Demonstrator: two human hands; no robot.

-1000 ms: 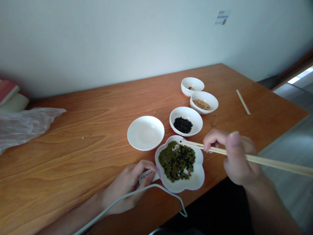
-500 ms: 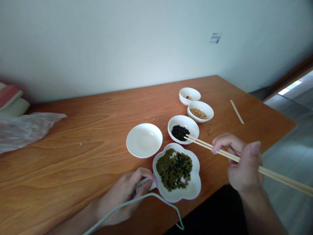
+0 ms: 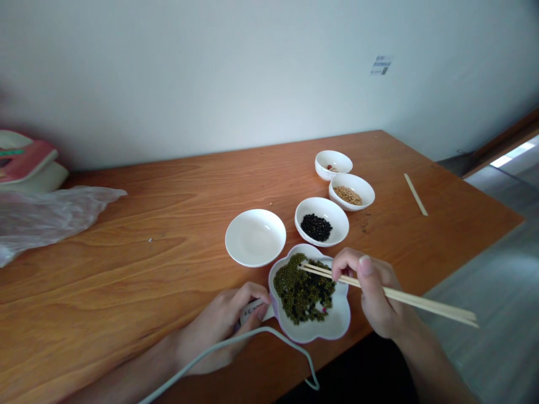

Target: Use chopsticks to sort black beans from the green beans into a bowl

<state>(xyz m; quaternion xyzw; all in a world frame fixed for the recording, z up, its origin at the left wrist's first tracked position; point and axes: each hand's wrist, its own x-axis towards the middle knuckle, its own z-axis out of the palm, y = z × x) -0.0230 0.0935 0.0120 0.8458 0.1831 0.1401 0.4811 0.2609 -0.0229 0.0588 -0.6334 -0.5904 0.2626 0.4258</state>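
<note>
My left hand (image 3: 238,320) is closed round the short handle of a flower-shaped white dish (image 3: 340,314) with a lilac rim. Green beans (image 3: 295,297) mixed with black ones cover much of the dish's floor. A pair of wooden chopsticks (image 3: 404,297) is gripped in my right hand (image 3: 374,286), their tips over the beans near the dish's far side. Whether a bean sits between the tips I cannot tell. Just beyond the dish stands a white bowl (image 3: 343,227) of black beans (image 3: 316,227); to its left is a bare white bowl (image 3: 255,238).
Farther back are a bowl of tan beans (image 3: 347,195) and a bowl with a few reddish bits (image 3: 332,163). A paper chopstick sleeve or stick (image 3: 415,194) lies right. A pale cord (image 3: 269,330) crosses my left wrist. Clear plastic (image 3: 63,216) lies left, by a red-and-cream box (image 3: 36,160).
My right hand has moved left, carrying the chopstick tips from the black-bean bowl to above the flower-shaped dish. My left hand keeps its hold, and the view has shifted slightly.
</note>
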